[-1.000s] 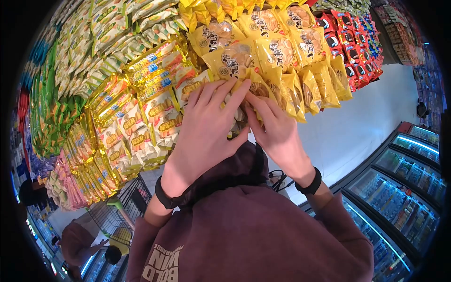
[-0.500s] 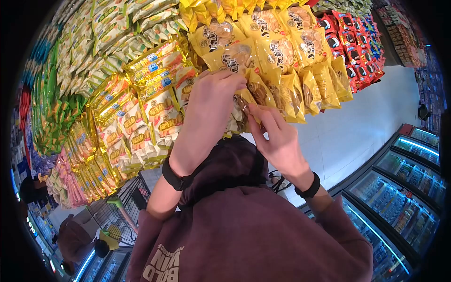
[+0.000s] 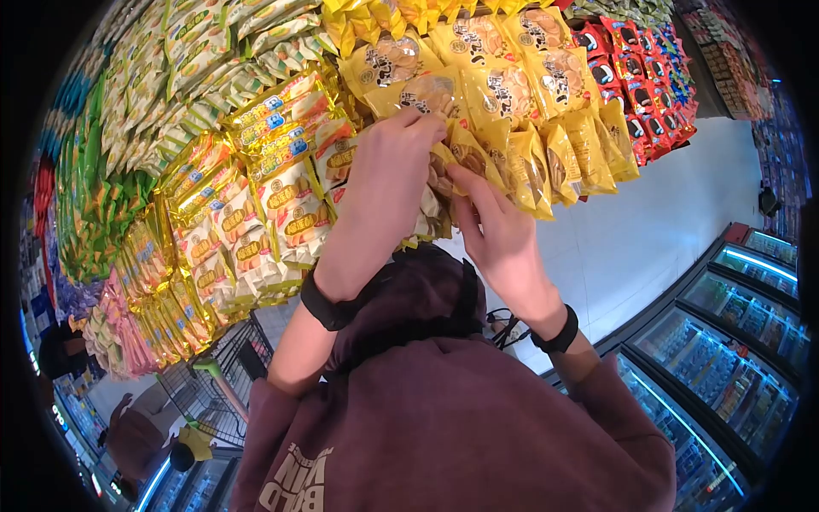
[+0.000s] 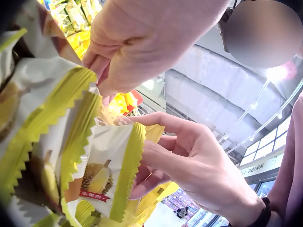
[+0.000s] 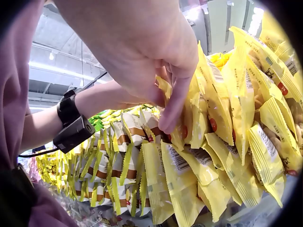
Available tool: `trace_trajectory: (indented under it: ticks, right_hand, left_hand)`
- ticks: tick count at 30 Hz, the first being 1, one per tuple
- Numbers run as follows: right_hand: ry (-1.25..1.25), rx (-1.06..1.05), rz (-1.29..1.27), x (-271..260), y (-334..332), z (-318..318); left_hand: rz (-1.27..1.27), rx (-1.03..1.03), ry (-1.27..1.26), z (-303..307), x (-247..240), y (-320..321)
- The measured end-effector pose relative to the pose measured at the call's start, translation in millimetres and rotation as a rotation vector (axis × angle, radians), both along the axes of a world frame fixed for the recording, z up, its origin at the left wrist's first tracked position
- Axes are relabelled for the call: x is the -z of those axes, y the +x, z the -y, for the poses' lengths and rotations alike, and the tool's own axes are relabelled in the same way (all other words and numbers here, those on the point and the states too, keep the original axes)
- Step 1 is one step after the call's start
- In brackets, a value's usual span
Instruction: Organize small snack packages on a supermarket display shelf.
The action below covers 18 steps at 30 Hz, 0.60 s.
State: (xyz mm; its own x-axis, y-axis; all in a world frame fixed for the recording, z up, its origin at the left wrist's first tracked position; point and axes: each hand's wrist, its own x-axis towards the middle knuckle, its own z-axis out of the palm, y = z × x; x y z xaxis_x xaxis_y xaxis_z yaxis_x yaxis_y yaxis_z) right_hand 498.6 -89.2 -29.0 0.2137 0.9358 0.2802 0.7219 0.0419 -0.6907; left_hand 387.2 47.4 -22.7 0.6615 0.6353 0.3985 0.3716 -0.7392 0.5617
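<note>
Yellow packets of round biscuits (image 3: 482,38) with clear windows and dark lettering are piled in rows before me. My left hand (image 3: 384,183) bends its fingers over the top of a yellow biscuit packet at the left edge of this pile; its fingertips are partly hidden. Just below, my right hand (image 3: 503,243) pinches the lower part of that packet (image 3: 441,167) between thumb and fingers. In the left wrist view, the right hand (image 4: 199,161) has its fingertips behind a white packet with a durian picture (image 4: 102,172). Yellow film shows by the right fingers (image 5: 175,101) in the right wrist view.
Left of the hands lie gold and white snack packets (image 3: 294,205), with green and white ones (image 3: 200,43) beyond. Red packets (image 3: 627,68) are stacked at right. Glass-doored coolers (image 3: 699,358) line the lower right. A wire cart (image 3: 205,397) and another person (image 3: 136,439) are at lower left.
My left hand has gone from spread fingers over the packets to bent fingers at the packet's top. The right hand stays close by, its fingers now on the packet's lower part.
</note>
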Motion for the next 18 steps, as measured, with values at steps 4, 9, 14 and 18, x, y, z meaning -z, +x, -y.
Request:
trace_trajectory:
  ticks: [4, 9, 14, 18]
  right_hand:
    - [-0.052, -0.018, 0.003, -3.5, 0.2, 3.7]
    - [-0.053, -0.03, 0.015, -1.3, -0.8, 3.7]
    - [-0.1, -0.02, -0.019, -0.3, -1.3, 4.0]
    - [-0.085, -0.022, -0.024, -1.6, -0.8, 3.9]
  left_hand:
    - [-0.001, -0.002, -0.06, 3.2, 1.2, -0.7]
    - [-0.051, -0.026, -0.037, 5.7, 3.6, 0.0]
    - [-0.078, -0.021, -0.001, 4.4, 3.4, 1.9]
    - [-0.084, -0.016, -0.006, 4.0, 4.0, 3.6]
